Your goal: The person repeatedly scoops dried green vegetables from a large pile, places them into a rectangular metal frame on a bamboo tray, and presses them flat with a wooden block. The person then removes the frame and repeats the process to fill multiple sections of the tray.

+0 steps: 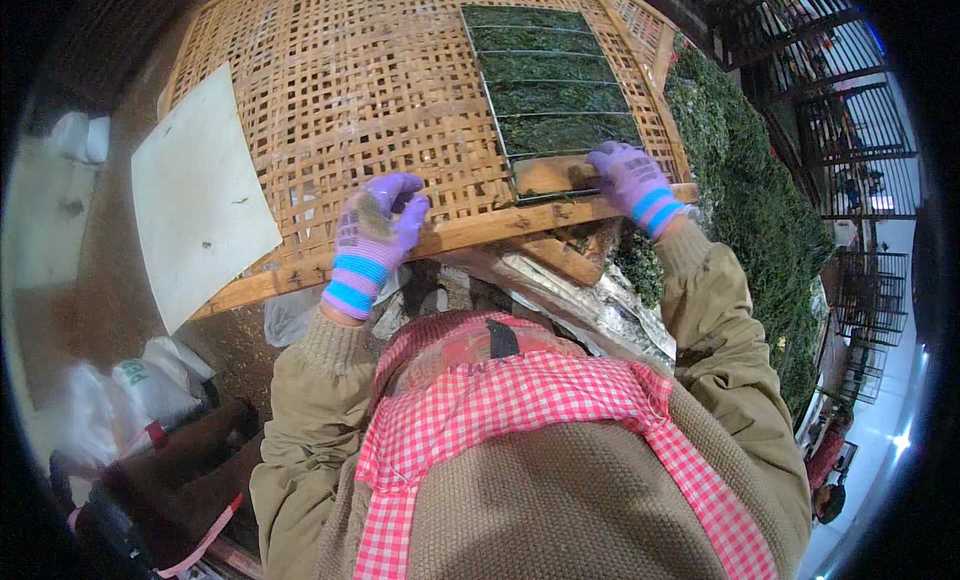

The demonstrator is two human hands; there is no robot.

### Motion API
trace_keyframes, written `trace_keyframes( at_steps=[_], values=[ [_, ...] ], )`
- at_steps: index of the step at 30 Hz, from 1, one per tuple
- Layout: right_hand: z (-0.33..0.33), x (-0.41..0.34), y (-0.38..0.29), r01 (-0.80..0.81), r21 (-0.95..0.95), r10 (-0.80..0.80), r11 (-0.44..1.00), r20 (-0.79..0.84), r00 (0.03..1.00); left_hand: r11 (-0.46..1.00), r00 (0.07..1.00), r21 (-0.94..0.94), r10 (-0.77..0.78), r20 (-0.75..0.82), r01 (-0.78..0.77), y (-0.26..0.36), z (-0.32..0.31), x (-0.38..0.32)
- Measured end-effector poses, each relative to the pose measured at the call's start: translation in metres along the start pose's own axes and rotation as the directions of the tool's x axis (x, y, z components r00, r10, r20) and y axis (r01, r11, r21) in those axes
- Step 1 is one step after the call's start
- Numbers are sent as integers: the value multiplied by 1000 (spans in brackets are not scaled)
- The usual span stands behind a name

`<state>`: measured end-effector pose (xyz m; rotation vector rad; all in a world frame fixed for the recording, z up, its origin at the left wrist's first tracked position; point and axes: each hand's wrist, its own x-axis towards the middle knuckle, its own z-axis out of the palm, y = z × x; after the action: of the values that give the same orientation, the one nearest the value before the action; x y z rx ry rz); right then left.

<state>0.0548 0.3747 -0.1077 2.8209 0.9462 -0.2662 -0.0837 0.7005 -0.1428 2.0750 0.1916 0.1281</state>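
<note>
My right hand (634, 178), in a purple glove with blue cuff stripes, grips a flat wooden block (551, 176) at the near end of a thin metal wire frame (491, 114). The fingers hide part of the block. Inside the frame, chopped dark green leafy material (551, 66) lies in a flat layer between the crossbars. Frame and layer rest on a woven bamboo mat (375, 84) edged with wood. My left hand (379, 216), gloved alike, hovers over the mat's near wooden rim (480, 231), fingers curled but apart from the thumb, holding nothing.
A pale flat sheet (202, 197) overhangs the mat's left corner. A large heap of green leafy material (750, 227) lies at right. White sacks (157, 385) stand on the floor at lower left. Slatted racks (855, 129) line the far right, where a person (825, 452) is visible.
</note>
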Motion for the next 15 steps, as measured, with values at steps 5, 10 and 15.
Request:
trace_keyframes(
  at_steps=[5,10,15],
  values=[
    [25,-8,-3,13,66,0,998,-194,981,941,974,257,226,13,-221,23,52,4],
    [6,-21,14,9,217,95,976,-463,881,794,989,598,150,-18,-110,39,103,3],
    [-9,-42,107,60,542,401,838,-687,606,847,884,494,371,-285,-196,84,123,34]
  ],
)
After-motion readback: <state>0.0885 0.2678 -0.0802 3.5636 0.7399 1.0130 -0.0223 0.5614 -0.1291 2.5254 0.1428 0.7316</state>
